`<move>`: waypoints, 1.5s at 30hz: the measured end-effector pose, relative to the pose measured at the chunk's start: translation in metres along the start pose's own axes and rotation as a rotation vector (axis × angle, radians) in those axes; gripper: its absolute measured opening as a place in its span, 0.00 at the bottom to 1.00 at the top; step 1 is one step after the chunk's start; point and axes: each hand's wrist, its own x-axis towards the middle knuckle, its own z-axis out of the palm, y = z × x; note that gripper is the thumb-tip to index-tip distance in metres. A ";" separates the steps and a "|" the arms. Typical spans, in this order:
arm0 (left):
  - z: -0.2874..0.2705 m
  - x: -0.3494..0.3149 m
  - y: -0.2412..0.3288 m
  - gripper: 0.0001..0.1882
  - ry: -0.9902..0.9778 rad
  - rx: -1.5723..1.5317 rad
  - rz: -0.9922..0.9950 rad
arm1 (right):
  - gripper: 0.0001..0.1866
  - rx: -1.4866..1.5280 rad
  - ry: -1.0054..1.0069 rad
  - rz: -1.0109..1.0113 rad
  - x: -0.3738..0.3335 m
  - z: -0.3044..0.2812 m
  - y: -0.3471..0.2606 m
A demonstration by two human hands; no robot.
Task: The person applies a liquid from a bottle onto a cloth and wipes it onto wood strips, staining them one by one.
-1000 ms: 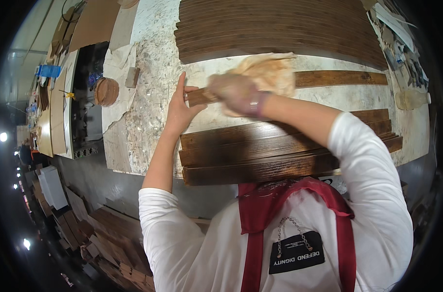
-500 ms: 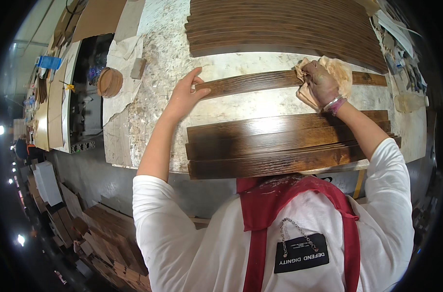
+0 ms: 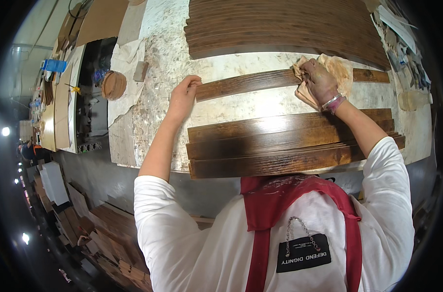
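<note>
A brown-stained wooden board (image 3: pixel 246 84) lies across the pale, stained worktable (image 3: pixel 158 114). At the board's left end is my left hand (image 3: pixel 183 97), its fingers bent and pressed together against the end; the thumb is hidden. My right hand (image 3: pixel 320 80) is closed on a crumpled, tan-stained cloth (image 3: pixel 345 73), pressing it onto the board toward its right end. Cloth and hand cover that stretch of the board. Nearer to me lies a stack of dark-stained boards (image 3: pixel 260 138), overlapping one another.
Many stained boards (image 3: pixel 280 29) lie side by side at the far side. To the left are a round brown container (image 3: pixel 114 85) and a small block (image 3: pixel 140 71) on paper (image 3: pixel 126 58). A clear container (image 3: pixel 407 101) and clutter line the right edge.
My left hand's fingers have drawn in from a spread grip at the board's end. My right hand and the cloth stay at nearly the same spot on the board.
</note>
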 end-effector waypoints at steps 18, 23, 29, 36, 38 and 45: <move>0.004 -0.002 -0.005 0.20 -0.055 -0.074 0.050 | 0.09 0.019 -0.017 -0.024 0.001 0.000 -0.001; -0.001 0.000 0.010 0.19 -0.126 -0.054 0.045 | 0.09 -0.002 -0.015 0.001 0.002 0.000 -0.003; 0.001 0.003 -0.009 0.28 -0.119 -0.027 0.098 | 0.05 0.020 0.033 -0.014 0.001 0.002 -0.002; 0.003 -0.013 0.000 0.52 -0.053 0.036 0.124 | 0.10 0.640 -0.271 -0.241 0.056 0.061 -0.126; 0.003 -0.010 0.005 0.51 -0.058 -0.022 0.146 | 0.06 0.337 -0.206 -0.348 0.081 0.083 -0.193; -0.005 -0.010 0.000 0.49 -0.063 0.041 0.188 | 0.09 0.286 -0.136 -0.172 0.050 0.057 -0.097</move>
